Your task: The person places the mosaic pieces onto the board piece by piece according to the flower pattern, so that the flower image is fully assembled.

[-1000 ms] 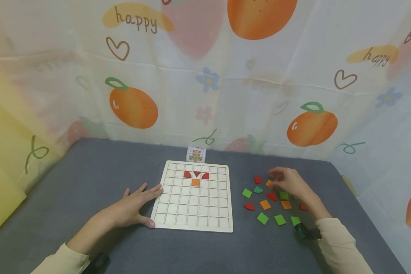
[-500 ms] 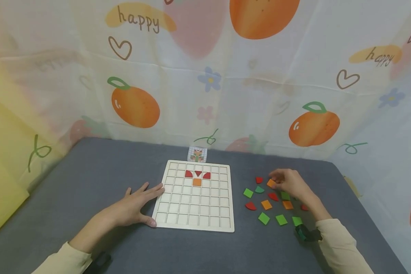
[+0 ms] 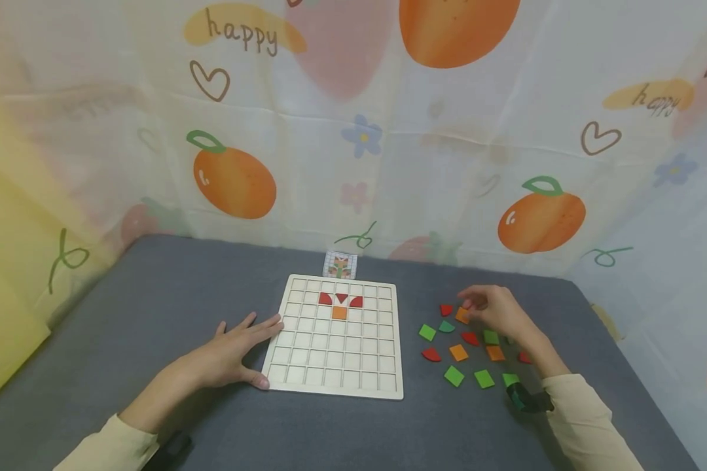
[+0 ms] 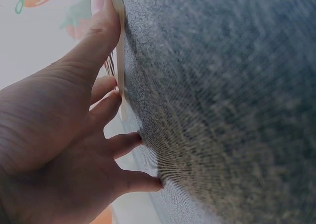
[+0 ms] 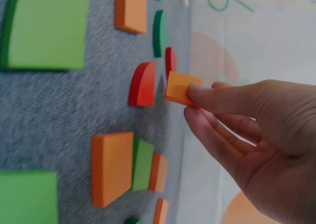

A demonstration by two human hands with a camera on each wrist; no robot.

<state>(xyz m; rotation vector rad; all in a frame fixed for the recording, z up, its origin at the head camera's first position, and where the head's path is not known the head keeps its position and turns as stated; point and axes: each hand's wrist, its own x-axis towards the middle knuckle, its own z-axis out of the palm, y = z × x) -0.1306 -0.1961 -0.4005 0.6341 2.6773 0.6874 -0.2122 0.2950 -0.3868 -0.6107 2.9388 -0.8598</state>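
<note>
Lifted since earlier, orange tile [image 5: 180, 88], light and stiff, sat edge-pinched in right hand [image 3: 495, 313] at 3 o'clock of board [image 3: 336, 340]; left hand [image 3: 226, 356] flat, steadying.

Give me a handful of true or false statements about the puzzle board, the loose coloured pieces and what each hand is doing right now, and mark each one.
1. The right hand pinches an orange piece. True.
2. The wooden grid board is completely filled with pieces. False: only three red pieces and one orange square sit in it, near its far edge.
3. The left hand rests flat at the board's left edge. True.
4. The loose pieces lie left of the board. False: they lie to its right, such as a green square.
5. A small pattern card stands beyond the board. True.
</note>
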